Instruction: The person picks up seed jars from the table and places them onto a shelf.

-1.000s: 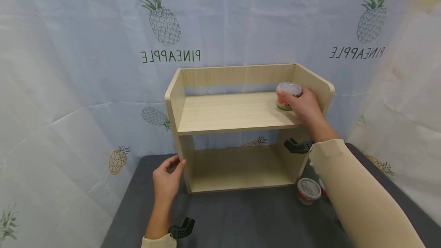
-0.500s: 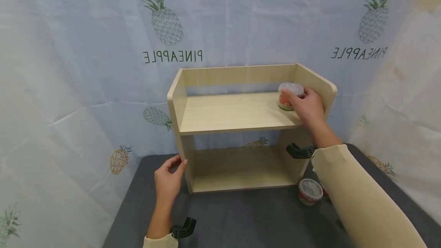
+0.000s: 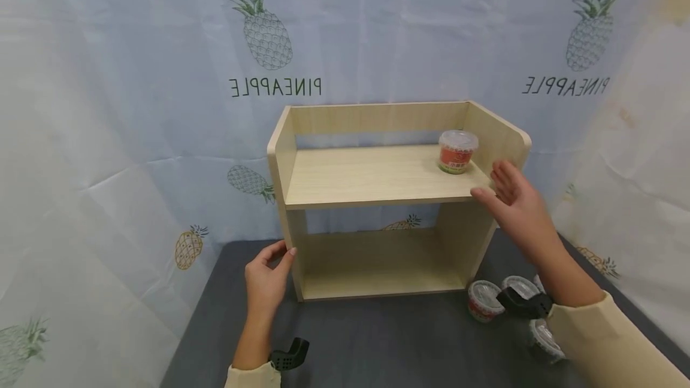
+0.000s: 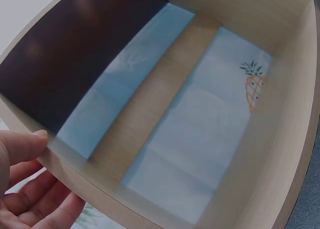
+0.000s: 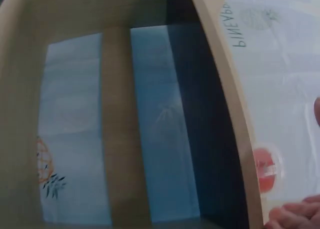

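Observation:
A two-tier wooden shelf (image 3: 366,178) stands on the dark table. My left hand (image 3: 266,277) grips the front edge of its left side panel; in the left wrist view the thumb (image 4: 25,145) lies over the edge and the other fingers are on the outer side. On the upper board, near the right panel, a lidded plastic cup (image 3: 457,151) with a red and green label stands upright. My right hand (image 3: 520,208) is apart from the cup, in front of the right panel, thumb and fingers spread with nothing between them. The right wrist view shows only some fingertips (image 5: 295,216).
Several more lidded cups stand or lie on the table right of the shelf, such as the nearest one (image 3: 484,301) and a tilted one (image 3: 544,340), partly behind the right sleeve (image 3: 604,340). A pineapple-print cloth (image 3: 377,29) hangs behind.
My right hand has let go of the cup and drawn back, right and down toward me. The cup stays on the upper board. My left hand keeps its grip on the side panel.

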Tool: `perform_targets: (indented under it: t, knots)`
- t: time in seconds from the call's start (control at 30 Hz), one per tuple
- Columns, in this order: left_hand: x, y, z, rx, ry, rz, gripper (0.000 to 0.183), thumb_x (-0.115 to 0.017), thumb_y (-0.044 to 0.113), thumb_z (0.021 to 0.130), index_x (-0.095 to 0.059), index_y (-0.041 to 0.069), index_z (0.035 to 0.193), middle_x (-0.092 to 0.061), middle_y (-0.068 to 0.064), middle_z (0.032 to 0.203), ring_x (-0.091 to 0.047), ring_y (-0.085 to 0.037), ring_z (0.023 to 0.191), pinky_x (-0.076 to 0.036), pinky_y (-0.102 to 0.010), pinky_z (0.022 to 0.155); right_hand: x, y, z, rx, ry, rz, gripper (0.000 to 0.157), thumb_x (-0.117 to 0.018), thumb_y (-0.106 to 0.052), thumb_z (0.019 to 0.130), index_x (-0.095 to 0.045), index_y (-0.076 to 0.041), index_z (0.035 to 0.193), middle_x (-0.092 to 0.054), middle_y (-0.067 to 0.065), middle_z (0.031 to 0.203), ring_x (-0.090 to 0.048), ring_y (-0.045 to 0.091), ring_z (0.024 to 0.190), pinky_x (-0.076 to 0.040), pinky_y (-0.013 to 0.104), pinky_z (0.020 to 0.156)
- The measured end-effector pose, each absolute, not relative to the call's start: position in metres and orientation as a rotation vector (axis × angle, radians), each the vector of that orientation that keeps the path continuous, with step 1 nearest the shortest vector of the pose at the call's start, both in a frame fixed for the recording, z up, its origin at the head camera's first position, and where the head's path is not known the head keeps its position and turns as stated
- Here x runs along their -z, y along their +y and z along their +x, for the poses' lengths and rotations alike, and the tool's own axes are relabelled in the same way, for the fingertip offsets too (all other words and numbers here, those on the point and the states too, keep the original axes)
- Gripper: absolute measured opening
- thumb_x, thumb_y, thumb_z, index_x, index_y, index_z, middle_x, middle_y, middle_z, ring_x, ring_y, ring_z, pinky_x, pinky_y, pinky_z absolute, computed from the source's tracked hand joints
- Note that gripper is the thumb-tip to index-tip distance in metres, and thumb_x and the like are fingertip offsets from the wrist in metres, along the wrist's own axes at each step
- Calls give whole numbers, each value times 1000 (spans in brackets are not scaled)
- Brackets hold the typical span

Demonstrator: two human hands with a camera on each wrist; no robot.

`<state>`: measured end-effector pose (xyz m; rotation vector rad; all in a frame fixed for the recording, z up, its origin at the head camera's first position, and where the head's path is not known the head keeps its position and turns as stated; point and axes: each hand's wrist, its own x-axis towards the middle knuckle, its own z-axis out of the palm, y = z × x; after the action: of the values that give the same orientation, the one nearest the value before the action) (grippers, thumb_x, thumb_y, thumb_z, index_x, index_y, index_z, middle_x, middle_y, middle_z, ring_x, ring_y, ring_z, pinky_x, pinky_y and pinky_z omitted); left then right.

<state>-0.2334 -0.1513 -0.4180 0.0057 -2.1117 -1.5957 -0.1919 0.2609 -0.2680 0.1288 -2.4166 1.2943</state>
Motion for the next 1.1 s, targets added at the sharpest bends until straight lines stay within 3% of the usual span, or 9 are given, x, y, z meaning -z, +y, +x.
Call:
perform_targets:
  t: [0.1,0.23,0.37,0.53,0.63,0.7,0.8,0.87,1.1]
  knots:
    - [418,-151,-233,1597,-2102,3,27,-76,20,88,-74,5,111,-74,-9,106,-68,-19,101,-58,-26,78,283,274,-173,-1145,-2402,179,75,-64,-26,98,-21,-15,158,-31,16,159,-35,7,143,-33,-3,96]
    - [418,-150,-233,1602,-2098,2,27,-76,19,88,-74,5,111,-74,-10,106,-68,-19,101,-56,-18,76,302,302,-154,-1001,-2322,129,66,-67,-19,95,-36,-18,153,-47,2,151,-42,-19,121,-34,-5,91]
    - [418,-150,-233,1602,-2099,6,27,-76,19,88,-74,5,111,-74,-10,106,-68,-19,101,-54,-14,74,320,345,-139,-926,-2276,-43,66,-67,-22,95,-36,-21,153,-45,-20,146,-38,-25,116,-30,-7,91]
    - [416,-150,-233,1595,-2093,1,27,-77,18,87,-74,4,110,-74,-12,105,-69,-20,100,-55,-17,75,353,394,-122,-879,-2303,-326,71,-62,-32,98,-25,-24,157,-33,-13,156,-26,-27,120,-22,-9,92]
    - [416,-150,-233,1590,-2093,2,28,-77,18,87,-74,3,110,-74,-12,104,-69,-21,100,-54,-13,73,378,417,-114,-877,-2355,-477,75,-60,-39,98,-22,-19,158,-29,5,160,-26,-20,128,-27,-7,81]
    - [416,-150,-233,1585,-2097,3,28,-76,18,88,-74,3,111,-74,-12,104,-69,-21,100,-55,-15,74,392,429,-111,-903,-2400,-586,78,-57,-43,98,-18,-13,159,-27,15,160,-29,-1,142,-38,3,91]
    - [416,-150,-232,1582,-2108,9,27,-76,18,88,-74,3,111,-74,-12,105,-69,-20,100,-57,-22,77,412,441,-110,-1002,-2460,-746,85,-52,-49,98,-12,-3,158,-24,29,157,-29,37,146,-44,42,107]
    - [416,-150,-232,1578,-2117,10,27,-76,18,88,-73,4,111,-74,-11,106,-69,-20,101,-59,-28,79,424,446,-109,-1063,-2508,-853,91,-48,-54,98,-7,3,156,-21,35,155,-26,56,136,-35,67,102]
    - [416,-150,-232,1586,-2120,7,28,-76,18,88,-73,4,112,-74,-12,107,-68,-21,103,-59,-36,83,463,461,-107,-1328,-2569,-1028,105,-44,-67,94,5,3,155,-10,34,157,-19,57,139,-30,70,104]
